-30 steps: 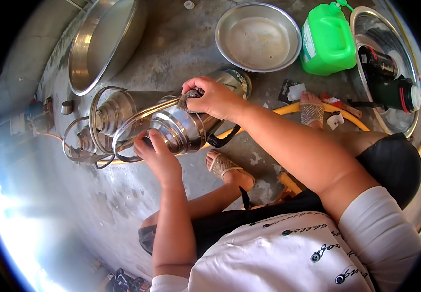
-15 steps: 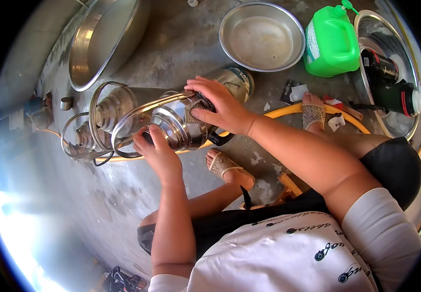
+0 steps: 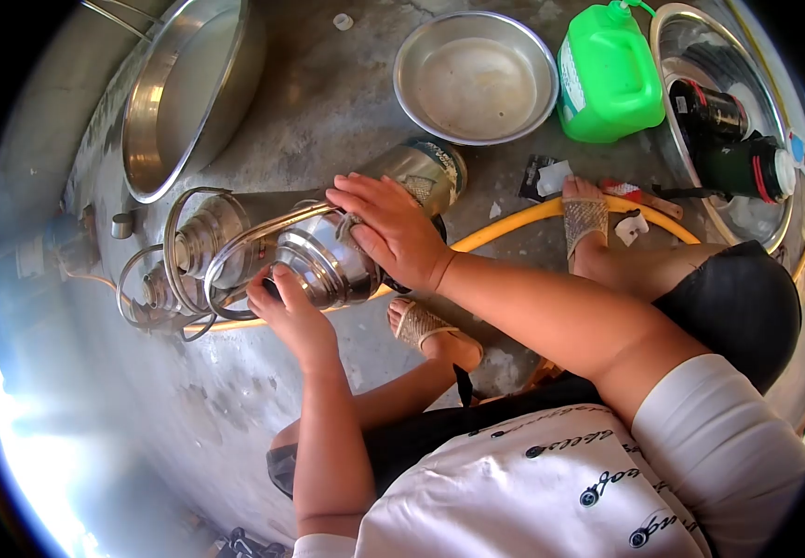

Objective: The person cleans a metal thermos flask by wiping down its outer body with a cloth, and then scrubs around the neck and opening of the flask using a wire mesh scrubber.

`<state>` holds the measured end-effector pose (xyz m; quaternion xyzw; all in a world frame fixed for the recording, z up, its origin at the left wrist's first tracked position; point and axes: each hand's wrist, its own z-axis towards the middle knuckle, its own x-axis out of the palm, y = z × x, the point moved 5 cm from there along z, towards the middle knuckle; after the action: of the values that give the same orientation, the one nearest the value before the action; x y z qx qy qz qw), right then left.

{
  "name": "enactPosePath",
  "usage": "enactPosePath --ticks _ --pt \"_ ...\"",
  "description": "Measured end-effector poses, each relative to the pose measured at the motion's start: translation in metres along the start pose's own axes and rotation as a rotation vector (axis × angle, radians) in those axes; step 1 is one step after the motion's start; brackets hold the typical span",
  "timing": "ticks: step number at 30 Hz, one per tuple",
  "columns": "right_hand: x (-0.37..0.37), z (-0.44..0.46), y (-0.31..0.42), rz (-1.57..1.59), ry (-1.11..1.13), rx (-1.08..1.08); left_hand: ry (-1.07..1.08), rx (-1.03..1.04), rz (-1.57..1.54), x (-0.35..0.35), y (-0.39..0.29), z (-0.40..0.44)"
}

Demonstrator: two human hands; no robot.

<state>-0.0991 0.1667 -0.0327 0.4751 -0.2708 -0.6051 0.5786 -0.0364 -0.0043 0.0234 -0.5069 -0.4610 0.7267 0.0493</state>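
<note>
A shiny metal thermos flask [image 3: 335, 265] is tilted in front of me, its mouth end toward the left and its looped handle [image 3: 263, 228] beside it. My left hand [image 3: 298, 316] is closed around the neck end, thumb along the stepped metal collar. Across the flask's shoulder lies my right hand [image 3: 393, 232], pressing a greyish mesh scrubbing pad [image 3: 347, 229] to the metal; most of the pad is hidden under the palm. Two more thermos flasks stand just left, a larger one [image 3: 212, 237] and a smaller one [image 3: 159, 286].
A large steel basin [image 3: 235, 102] leans at upper left. A shallow basin [image 3: 532, 56] and a green jug [image 3: 612, 79] stand beyond my hands. At right, another basin [image 3: 667, 46] holds dark bottles. A yellow hose [image 3: 505, 226] crosses the floor by my sandalled feet.
My right hand has slid left over the flask's shoulder with the pad, which is now more covered. My left hand keeps its hold. The whole view has shifted slightly.
</note>
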Motion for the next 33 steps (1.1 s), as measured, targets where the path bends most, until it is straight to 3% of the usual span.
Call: enactPosePath --ticks 3,6,8,11,14,18,20,22,25,27,33 --pt "-0.003 -0.018 -0.097 -0.236 -0.064 0.245 -0.022 -0.047 -0.082 -0.002 0.020 0.008" --pt "-0.013 -0.023 -0.124 -0.341 -0.021 0.355 -0.047 -0.008 -0.065 -0.001 0.021 0.008" --pt "0.001 -0.016 -0.103 -0.215 -0.122 0.335 -0.017 -0.014 -0.076 0.000 0.020 0.008" --pt "0.014 0.009 -0.034 0.037 0.019 0.152 -0.028 -0.112 -0.171 -0.002 0.021 0.009" --pt "0.022 0.023 -0.022 0.062 0.108 0.113 -0.034 -0.104 -0.163 -0.005 0.027 0.009" --pt "0.007 0.003 -0.155 -0.350 -0.026 0.374 -0.036 -0.115 -0.227 -0.012 0.044 0.012" --pt "0.007 -0.008 -0.151 -0.433 -0.080 0.407 0.061 -0.099 -0.112 -0.011 0.049 0.013" --pt "0.017 -0.008 -0.104 -0.260 -0.185 0.306 -0.032 -0.086 -0.210 -0.002 0.046 0.010" --pt "0.027 0.009 -0.023 -0.045 -0.003 0.081 -0.039 -0.259 -0.315 -0.007 0.037 0.011" --pt "0.032 0.013 -0.014 0.016 0.071 -0.015 -0.047 -0.277 -0.322 -0.011 0.042 0.012" --pt "0.012 -0.022 -0.154 -0.532 -0.105 0.366 -0.058 -0.334 -0.354 -0.010 0.054 0.012"
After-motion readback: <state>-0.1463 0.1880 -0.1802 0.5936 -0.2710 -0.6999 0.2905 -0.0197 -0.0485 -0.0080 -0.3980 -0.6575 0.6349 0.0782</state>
